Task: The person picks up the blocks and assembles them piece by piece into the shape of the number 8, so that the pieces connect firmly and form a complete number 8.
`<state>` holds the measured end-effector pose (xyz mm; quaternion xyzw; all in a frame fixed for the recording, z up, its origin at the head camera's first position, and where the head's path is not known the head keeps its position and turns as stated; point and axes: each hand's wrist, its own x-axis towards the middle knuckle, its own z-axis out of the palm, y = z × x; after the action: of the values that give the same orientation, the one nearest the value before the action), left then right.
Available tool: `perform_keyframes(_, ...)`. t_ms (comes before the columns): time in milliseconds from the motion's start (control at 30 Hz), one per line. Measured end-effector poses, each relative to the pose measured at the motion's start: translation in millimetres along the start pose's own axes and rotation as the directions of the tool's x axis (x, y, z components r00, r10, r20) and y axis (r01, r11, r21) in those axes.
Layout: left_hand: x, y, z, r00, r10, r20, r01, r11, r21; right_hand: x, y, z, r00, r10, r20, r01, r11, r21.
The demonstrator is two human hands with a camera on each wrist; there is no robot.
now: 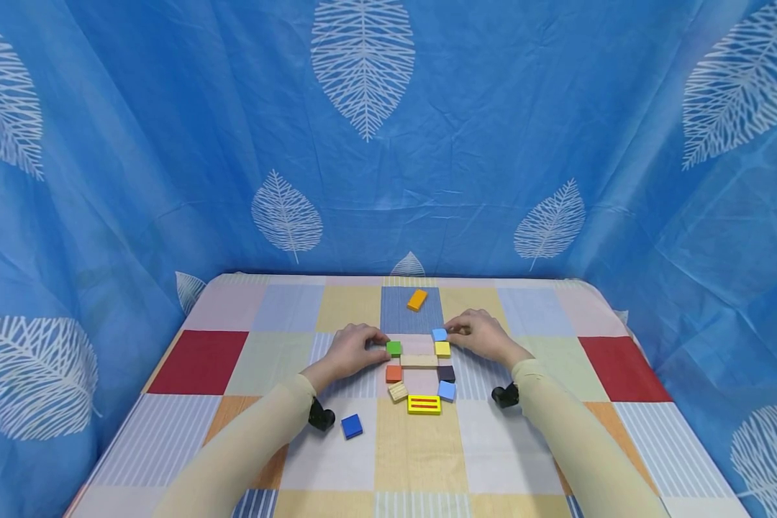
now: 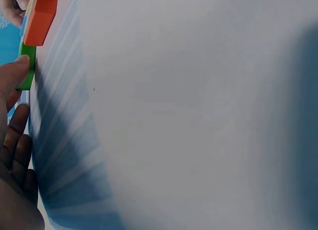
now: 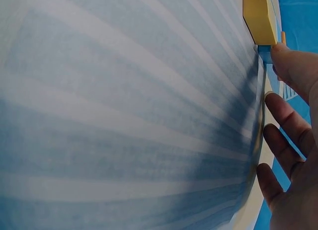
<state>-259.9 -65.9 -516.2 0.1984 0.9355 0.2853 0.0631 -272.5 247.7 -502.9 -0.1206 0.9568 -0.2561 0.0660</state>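
Observation:
In the head view my left hand (image 1: 350, 352) has its thumb and forefinger on a green block (image 1: 393, 349). The left wrist view has the thumb pressed to that green block (image 2: 28, 71), right beside an orange-red block (image 2: 41, 19). Across the arrangement, my right hand (image 1: 482, 337) pinches a light blue block (image 1: 439, 335) just behind a yellow block (image 1: 442, 350). Its thumb lies against the light blue block (image 3: 265, 55) in the right wrist view, the other fingers spread below. A long pale wooden block (image 1: 419, 362) lies between the two sides.
Nearer me sit a black block (image 1: 446, 374), a second light blue block (image 1: 447, 391), a tilted wooden block (image 1: 398, 392) and a yellow block with red stripes (image 1: 424, 404). A dark blue block (image 1: 352, 426) lies by the left wrist, an orange block (image 1: 417, 300) at the back.

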Motion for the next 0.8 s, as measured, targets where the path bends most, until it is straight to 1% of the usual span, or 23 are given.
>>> perform_keyframes(333,-0.9,0.4,-1.4,1.0,-0.014,0.015,0.014,1.0,-0.017,-0.3,-3,0,1.0,0.023,0.012,-0.023,1.0,-0.013)
perform_keyframes(500,-1.4,-0.4,-2.6,1.0,-0.004,0.024,0.004,1.0,-0.019,-0.6,-2,0,1.0,0.024,0.013,-0.024,1.0,-0.005)
perform_keyframes(633,-3.7,0.3,-6.7,1.0,0.004,0.029,-0.003,0.999,-0.037,-0.2,1,2,1.0,0.021,0.008,-0.021,1.0,-0.002)
perform_keyframes(800,-7.1,-0.3,-15.5,1.0,0.001,-0.007,-0.002,0.998,-0.06,-0.7,1,3,1.0,0.03,0.009,-0.03,1.0,0.0)
